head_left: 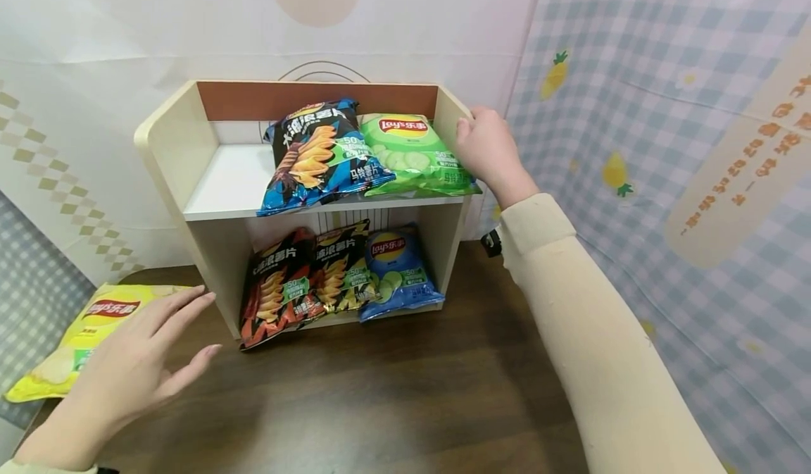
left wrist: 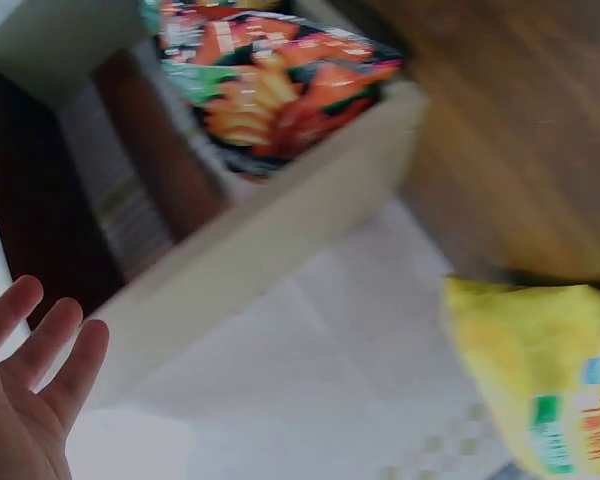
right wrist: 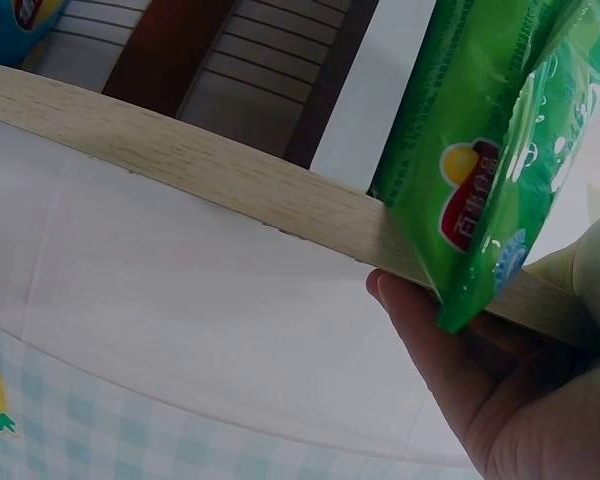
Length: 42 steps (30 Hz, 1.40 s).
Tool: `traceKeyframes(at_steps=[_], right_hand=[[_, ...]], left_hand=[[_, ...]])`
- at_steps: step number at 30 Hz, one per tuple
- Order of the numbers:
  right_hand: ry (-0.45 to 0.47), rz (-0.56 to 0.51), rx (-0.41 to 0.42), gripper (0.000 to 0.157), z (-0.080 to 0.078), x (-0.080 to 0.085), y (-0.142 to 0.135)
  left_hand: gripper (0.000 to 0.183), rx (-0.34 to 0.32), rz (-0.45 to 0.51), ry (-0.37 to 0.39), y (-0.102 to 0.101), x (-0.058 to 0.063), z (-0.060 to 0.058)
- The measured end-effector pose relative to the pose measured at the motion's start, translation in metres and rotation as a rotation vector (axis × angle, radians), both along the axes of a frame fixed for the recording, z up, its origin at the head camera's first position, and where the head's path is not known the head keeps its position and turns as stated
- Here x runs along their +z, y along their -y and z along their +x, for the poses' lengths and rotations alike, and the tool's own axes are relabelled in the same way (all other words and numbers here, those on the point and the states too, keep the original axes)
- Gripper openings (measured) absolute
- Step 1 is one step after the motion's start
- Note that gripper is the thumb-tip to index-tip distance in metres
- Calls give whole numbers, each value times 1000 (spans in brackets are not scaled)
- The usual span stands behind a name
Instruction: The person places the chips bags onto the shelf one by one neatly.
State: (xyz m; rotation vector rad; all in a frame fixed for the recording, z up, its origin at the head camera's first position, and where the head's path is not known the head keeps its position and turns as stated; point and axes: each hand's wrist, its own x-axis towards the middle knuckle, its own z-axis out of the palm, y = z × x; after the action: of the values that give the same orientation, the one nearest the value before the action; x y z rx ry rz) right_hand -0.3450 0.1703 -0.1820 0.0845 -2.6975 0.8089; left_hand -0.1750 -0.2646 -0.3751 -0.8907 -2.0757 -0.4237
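My right hand (head_left: pixel 491 146) grips the upper edge of the right side panel of a small two-tier shelf (head_left: pixel 171 146); the right wrist view shows its fingers outside the panel. Beside it on the top tier lies a green chip bag (head_left: pixel 415 160), with a black and blue chip bag (head_left: pixel 317 153) to its left. My left hand (head_left: pixel 136 361) is held in the air with fingers extended, holding nothing. It partly hides a yellow chip bag (head_left: pixel 47 372) left of the shelf.
The lower tier holds a red and black chip bag (head_left: pixel 279 287), a black and gold chip bag (head_left: pixel 342 266) and a blue chip bag (head_left: pixel 399 270). The shelf stands on a dark wooden table (head_left: pixel 380 396). A checked cloth (head_left: pixel 633 178) hangs at the right.
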Motion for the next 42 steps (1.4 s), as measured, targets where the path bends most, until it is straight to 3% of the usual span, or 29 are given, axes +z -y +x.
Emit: traceKeyframes(at_steps=[5, 13, 17, 23, 27, 32, 35, 42], right_hand=[[-6, 2, -1, 44, -1, 0, 2], [-7, -2, 11, 43, -2, -1, 4], [-10, 5, 15, 43, -2, -1, 6], [-30, 21, 13, 42, -3, -1, 6], [-30, 21, 8, 41, -2, 0, 6], [-27, 17, 5, 41, -1, 0, 5], [-32, 10, 10, 41, 0, 1, 3], [-37, 17, -5, 42, 1, 2, 1]], left_hand=[[67, 112, 19, 136, 30, -25, -9], [71, 480, -20, 444, 79, -50, -19], [75, 597, -29, 518, 98, -58, -23], [80, 701, -36, 613, 122, -67, -25], [92, 793, 10, 772, 136, -78, -24], [99, 831, 78, 992, 147, -99, -20], [100, 845, 102, 1012, 150, -103, -22], [100, 836, 62, 1022, 150, -97, -28]])
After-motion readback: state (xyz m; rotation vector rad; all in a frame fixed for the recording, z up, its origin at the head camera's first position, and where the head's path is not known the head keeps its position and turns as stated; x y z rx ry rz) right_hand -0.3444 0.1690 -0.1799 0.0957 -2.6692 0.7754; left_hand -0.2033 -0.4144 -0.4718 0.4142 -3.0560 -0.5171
